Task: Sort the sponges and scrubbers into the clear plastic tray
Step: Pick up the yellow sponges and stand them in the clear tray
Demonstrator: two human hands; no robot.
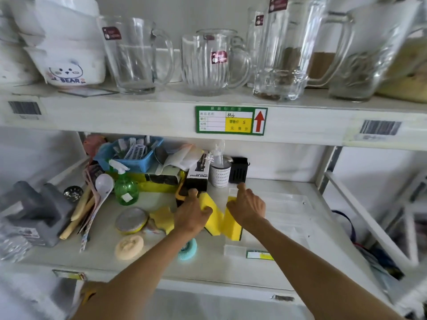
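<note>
My left hand (190,214) grips a yellow sponge (211,215) with a dark underside on the lower shelf. Beside it, my right hand (248,207) holds a second yellow sponge (232,226) at the left edge of the clear plastic tray (298,218). Left of my hands lie a crumpled yellow cloth sponge (163,219), a round steel scrubber (131,220) in a yellow rim and a round beige scrubber (129,246). A teal mesh scrubber (188,249) shows partly under my left forearm.
A green spray bottle (126,187), a black spray-bottle box (198,176), a white perforated cup (220,173), a blue basket (129,155) and a grey block (38,211) crowd the shelf's back and left. Glass mugs (138,56) stand on the shelf above.
</note>
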